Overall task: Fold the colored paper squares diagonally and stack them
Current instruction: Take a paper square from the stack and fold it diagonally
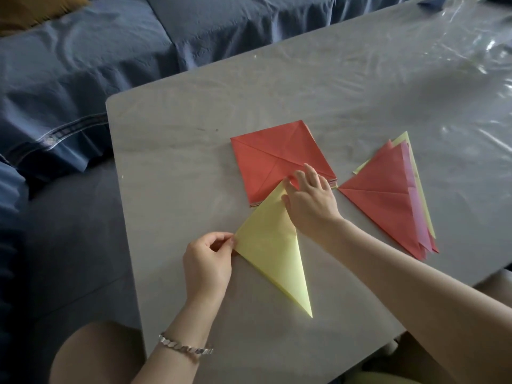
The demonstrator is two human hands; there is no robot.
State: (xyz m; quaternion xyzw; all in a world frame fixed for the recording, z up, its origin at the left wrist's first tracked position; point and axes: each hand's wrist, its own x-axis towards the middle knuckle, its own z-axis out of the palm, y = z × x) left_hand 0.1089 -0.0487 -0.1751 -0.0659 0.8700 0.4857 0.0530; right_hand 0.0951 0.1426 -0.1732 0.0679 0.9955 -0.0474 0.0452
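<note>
Bare knee (91, 353) and a silver bracelet (184, 346) on the left wrist were closest to me, right by the near edge of the worktop (194, 134). The left grip (206, 266) was pinched on the left corner of the yellow triangle (274, 253), thumb and fingertips clamped on the paper. That yellow sheet was already folded on the diagonal and lay flat on the near part of the worktop, its top tip overlapping the stack of squares (277, 159), which had a red one on top.

The right grip (310, 200) wasn't clamped on anything. Its fingers were apart and fairly straight, resting on that top tip where it met the red square. The red square showed diagonal creases.

Just right of it sat the pile of folded triangles (388, 200), red on top, with pink and yellow edges peeking out. Clear plastic film (415, 65) covered the worktop, and a blue-covered sofa (110, 51) ran along the far side.
</note>
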